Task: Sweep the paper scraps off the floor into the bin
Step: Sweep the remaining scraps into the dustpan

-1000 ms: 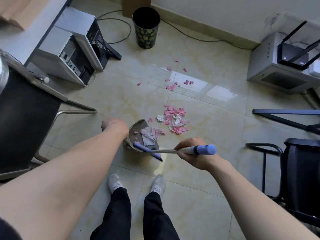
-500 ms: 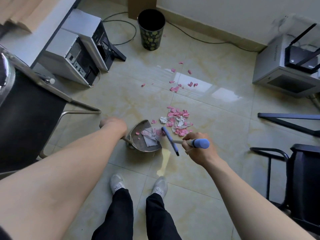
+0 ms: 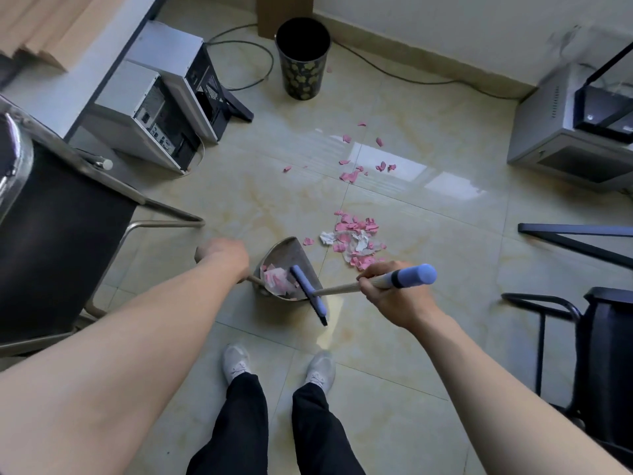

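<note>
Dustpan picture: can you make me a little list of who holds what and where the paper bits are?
left hand: holds the dustpan by its handle
right hand: grips the broom near its blue end
broom head: at the pan's open edge
scraps in pan: small pink and white heap
floor pile: just beyond the pan, not yet swept
loose scraps: farther off, toward the bin
bin: upright near the wall, apart from the pan
</note>
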Available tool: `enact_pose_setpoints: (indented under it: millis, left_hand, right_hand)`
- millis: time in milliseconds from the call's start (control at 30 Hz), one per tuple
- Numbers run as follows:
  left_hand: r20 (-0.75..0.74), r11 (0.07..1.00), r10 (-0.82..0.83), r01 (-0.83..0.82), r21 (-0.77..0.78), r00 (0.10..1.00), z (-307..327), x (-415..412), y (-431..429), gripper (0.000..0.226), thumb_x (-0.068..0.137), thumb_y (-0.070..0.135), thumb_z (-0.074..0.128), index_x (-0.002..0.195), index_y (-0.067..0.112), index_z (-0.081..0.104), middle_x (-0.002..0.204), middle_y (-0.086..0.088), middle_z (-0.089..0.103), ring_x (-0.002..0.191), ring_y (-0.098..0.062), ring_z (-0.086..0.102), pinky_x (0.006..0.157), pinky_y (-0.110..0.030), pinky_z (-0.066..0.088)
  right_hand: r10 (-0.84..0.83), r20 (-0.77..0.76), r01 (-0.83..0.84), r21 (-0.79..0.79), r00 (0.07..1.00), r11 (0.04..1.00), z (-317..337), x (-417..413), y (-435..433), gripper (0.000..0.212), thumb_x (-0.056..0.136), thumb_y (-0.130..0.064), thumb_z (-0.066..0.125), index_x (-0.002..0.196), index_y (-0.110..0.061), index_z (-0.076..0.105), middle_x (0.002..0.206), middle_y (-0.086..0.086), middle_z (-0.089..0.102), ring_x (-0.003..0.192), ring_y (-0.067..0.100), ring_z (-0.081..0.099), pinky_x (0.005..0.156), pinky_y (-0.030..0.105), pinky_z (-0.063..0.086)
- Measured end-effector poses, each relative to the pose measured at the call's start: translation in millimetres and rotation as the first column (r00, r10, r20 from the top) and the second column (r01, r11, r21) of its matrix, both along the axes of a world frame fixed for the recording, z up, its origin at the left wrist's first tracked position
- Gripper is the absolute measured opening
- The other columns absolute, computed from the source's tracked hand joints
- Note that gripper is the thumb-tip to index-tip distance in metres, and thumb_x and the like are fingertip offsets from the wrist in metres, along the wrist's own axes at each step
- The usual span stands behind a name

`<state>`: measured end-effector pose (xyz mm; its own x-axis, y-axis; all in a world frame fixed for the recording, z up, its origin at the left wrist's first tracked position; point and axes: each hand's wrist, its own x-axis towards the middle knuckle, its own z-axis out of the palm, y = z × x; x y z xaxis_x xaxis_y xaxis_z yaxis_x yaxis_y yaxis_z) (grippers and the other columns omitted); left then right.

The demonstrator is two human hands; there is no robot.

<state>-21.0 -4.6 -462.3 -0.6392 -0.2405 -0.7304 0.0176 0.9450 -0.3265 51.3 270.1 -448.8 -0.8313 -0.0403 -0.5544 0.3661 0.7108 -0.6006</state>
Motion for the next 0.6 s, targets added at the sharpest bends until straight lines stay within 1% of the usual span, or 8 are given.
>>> enact_pose_setpoints:
  millis: [33,133,233,300,400,500,533,600]
  left_hand:
    - [0.001,1.0,0.002,-0.002,0.0,1.0,1,0,-3,0.04,0.085,0.015,0.06,0.124,0.014,0.063,0.127,-0.006,0.061,0.117,-0.026,0.058,0.088,-0.034,0.048]
    - [0.004,1.0,0.017,-0.017,-0.01,1.0,3,-2,-10,0.04,0.084,0.012,0.057,0.123,0.012,0.062,0.128,-0.008,0.06,0.117,-0.028,0.058,0.09,-0.036,0.048]
    - [-0.004,0.999,0.032,-0.032,-0.032,0.999,8,-7,-12,0.041,0.084,0.011,0.056,0.125,0.012,0.061,0.13,-0.008,0.059,0.119,-0.028,0.056,0.091,-0.037,0.047]
    - [-0.007,0.999,0.023,-0.023,-0.036,1.0,10,-13,-10,0.042,0.085,0.012,0.056,0.127,0.013,0.061,0.131,-0.006,0.059,0.12,-0.027,0.056,0.089,-0.035,0.047]
    - [0.003,0.999,0.012,-0.012,-0.05,1.0,9,-23,-7,0.044,0.085,0.014,0.058,0.129,0.013,0.06,0.133,-0.005,0.058,0.122,-0.026,0.055,0.088,-0.033,0.047]
    - [0.009,0.999,-0.003,0.003,-0.05,1.0,7,-34,-9,0.046,0.085,0.014,0.058,0.131,0.013,0.058,0.137,-0.005,0.056,0.124,-0.026,0.054,0.088,-0.033,0.046]
    - [0.014,0.999,-0.009,0.01,-0.042,1.0,5,-39,-10,0.046,0.084,0.014,0.058,0.131,0.013,0.058,0.137,-0.005,0.056,0.124,-0.026,0.054,0.087,-0.032,0.046]
    - [0.024,0.999,-0.012,0.012,-0.032,1.0,1,-50,-14,0.045,0.085,0.014,0.058,0.13,0.012,0.059,0.136,-0.004,0.056,0.123,-0.025,0.055,0.086,-0.032,0.047]
  right_hand:
    - [-0.055,0.002,0.055,-0.012,0.998,0.998,1,-2,2,0.023,0.09,-0.011,0.06,0.067,-0.013,0.065,0.063,0.004,0.058,0.052,0.013,0.043,0.046,0.017,0.033]
    - [-0.173,-0.005,0.173,-0.01,0.985,0.985,0,-6,6,0.028,0.089,-0.015,0.06,0.061,-0.016,0.059,0.059,-0.005,0.055,0.052,0.012,0.045,0.05,0.025,0.036]
    - [-0.147,-0.053,0.148,0.016,0.988,0.989,-3,-9,6,0.028,0.088,-0.014,0.061,0.061,-0.016,0.057,0.055,-0.007,0.051,0.046,0.009,0.041,0.043,0.015,0.03]
    - [-0.135,-0.067,0.138,0.048,0.989,0.989,-5,-11,4,0.023,0.087,-0.015,0.063,0.064,-0.017,0.061,0.057,-0.005,0.055,0.047,0.009,0.044,0.041,0.016,0.032]
    - [-0.125,-0.081,0.131,0.071,0.989,0.989,-7,-18,0,0.023,0.087,-0.015,0.062,0.064,-0.012,0.064,0.059,0.001,0.061,0.048,0.012,0.043,0.048,0.027,0.035]
    - [-0.129,-0.067,0.132,0.044,0.989,0.99,-13,-28,-12,0.034,0.085,-0.015,0.06,0.052,-0.02,0.057,0.049,-0.007,0.057,0.045,0.011,0.047,0.048,0.029,0.036]
    - [-0.111,-0.062,0.114,0.042,0.992,0.993,-16,-32,-18,0.032,0.083,-0.018,0.058,0.051,-0.02,0.056,0.051,-0.004,0.059,0.047,0.013,0.05,0.049,0.032,0.038]
    - [-0.034,-0.037,0.036,0.061,0.999,0.998,-21,-42,-34,0.023,0.075,-0.025,0.05,0.056,-0.015,0.057,0.061,0.01,0.064,0.058,0.03,0.057,0.052,0.039,0.043]
